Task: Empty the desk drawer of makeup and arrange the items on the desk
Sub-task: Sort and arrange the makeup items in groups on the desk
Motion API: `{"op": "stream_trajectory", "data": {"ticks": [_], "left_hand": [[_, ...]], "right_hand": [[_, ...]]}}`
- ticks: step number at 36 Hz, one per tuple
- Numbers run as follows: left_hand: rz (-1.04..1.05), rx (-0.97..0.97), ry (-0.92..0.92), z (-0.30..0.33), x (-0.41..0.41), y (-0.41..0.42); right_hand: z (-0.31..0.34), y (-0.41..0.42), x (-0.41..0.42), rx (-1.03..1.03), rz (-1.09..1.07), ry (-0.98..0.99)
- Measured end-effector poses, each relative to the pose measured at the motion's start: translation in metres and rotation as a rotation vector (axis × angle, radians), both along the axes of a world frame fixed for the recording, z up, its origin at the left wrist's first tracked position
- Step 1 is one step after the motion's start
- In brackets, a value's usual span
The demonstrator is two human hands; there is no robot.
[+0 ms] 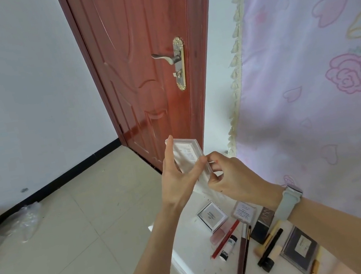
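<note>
Above the white desk [194, 250], the left hand [177, 180], fingers straight, steadies a clear rectangular plastic makeup case [186, 157] while the right hand [227, 176] pinches its edge; placement beside the laid-out cosmetics probably comes next

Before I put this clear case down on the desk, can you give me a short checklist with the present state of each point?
1. Clear case held by both hands: ok; left hand flat behind it, right hand pinching its edge.
2. Case above the desk: ok.
3. Free spot near the square compact: ok.
4. Case lid closed: cannot tell.
5. Drawer emptied: cannot tell.
</note>
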State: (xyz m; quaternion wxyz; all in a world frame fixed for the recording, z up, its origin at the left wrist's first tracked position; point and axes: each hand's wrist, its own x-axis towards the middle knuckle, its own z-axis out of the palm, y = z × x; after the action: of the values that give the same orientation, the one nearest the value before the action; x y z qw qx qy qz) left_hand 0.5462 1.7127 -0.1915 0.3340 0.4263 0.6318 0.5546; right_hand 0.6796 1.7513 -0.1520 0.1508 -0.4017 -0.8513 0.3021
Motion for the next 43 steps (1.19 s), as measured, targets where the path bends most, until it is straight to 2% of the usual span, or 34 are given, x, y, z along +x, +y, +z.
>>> {"op": "stream_trajectory", "data": {"ticks": [6,11,13,16,18,20,23,27,31,35,40,43], "left_hand": [[0.026,0.022,-0.124,-0.006,0.001,-0.002],[0.005,-0.002,-0.156,-0.012,0.004,-0.005],[0.006,-0.036,-0.167,-0.018,0.003,-0.005],[-0.036,-0.071,-0.225,-0.027,-0.001,-0.006],[-0.107,-0.109,-0.313,-0.032,-0.003,-0.007],[-0.181,-0.181,-0.423,-0.041,-0.006,-0.008],[-0.24,-0.294,-0.707,-0.058,-0.009,-0.008],[-0.089,-0.401,-0.904,-0.083,-0.014,0.002],[0.003,-0.496,-0.821,-0.1,-0.015,0.019],[0.016,-0.59,-0.592,-0.107,-0.015,0.043],[-0.005,-0.7,-0.541,-0.135,-0.016,0.07],[-0.046,-0.731,-0.52,-0.146,-0.01,0.083]], "right_hand": [[-0.007,0.001,0.002,0.042,-0.018,-0.047],[-0.018,0.0,0.005,-0.026,-0.043,-0.027],[-0.022,0.004,0.008,-0.086,-0.069,0.019],[-0.024,0.015,0.017,-0.319,-0.154,0.196],[-0.026,0.02,0.023,-0.404,-0.167,0.23],[-0.031,0.024,0.027,-0.398,-0.172,0.18],[-0.046,0.034,0.03,-0.427,-0.263,0.141],[-0.074,0.049,0.04,-0.486,-0.438,0.171],[-0.094,0.063,0.049,-0.594,-0.598,0.317],[-0.109,0.075,0.051,-0.549,-0.689,0.299],[-0.122,0.096,0.049,-0.426,-0.651,0.183],[-0.123,0.11,0.047,-0.295,-0.565,0.033]]}}
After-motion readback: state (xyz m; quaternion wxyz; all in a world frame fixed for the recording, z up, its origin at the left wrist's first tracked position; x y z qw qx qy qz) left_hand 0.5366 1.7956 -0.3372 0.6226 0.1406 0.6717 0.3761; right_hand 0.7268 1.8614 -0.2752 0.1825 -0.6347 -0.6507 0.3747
